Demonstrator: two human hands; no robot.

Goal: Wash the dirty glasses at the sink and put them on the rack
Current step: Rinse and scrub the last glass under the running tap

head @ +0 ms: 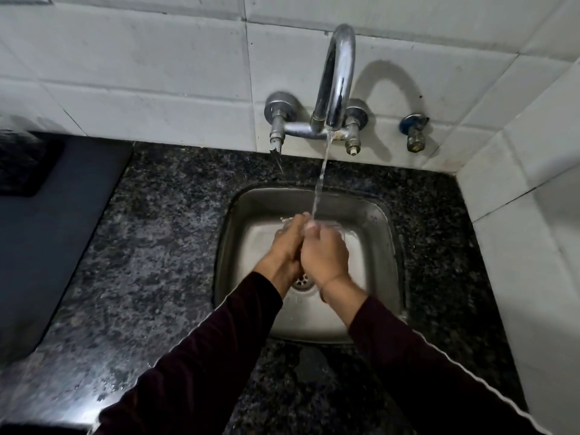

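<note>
1. Slipping is the main risk as I judge it: the clear glass [326, 229] is wet under the running water [320, 180], and a loosened grip could drop it onto the steel sink [381, 246] and chip or crack it.
2. Knocking the rim against the sink wall or the tap [337, 76] is a second hazard, since the basin is small and the hands fill much of it.
3. Splashing onto the granite counter [157, 240] looks likely if the stream strikes the glass at an angle.
4. The glass is transparent and hard to make out; only a pale edge shows beyond the knuckles, directly under the stream, over the middle of the basin. Whether dirt remains I cannot tell.
5. The left hand [287, 243] and right hand [324, 257] are pressed together, both closed around the glass, fingers curled.
6. No rack is in view.
</note>
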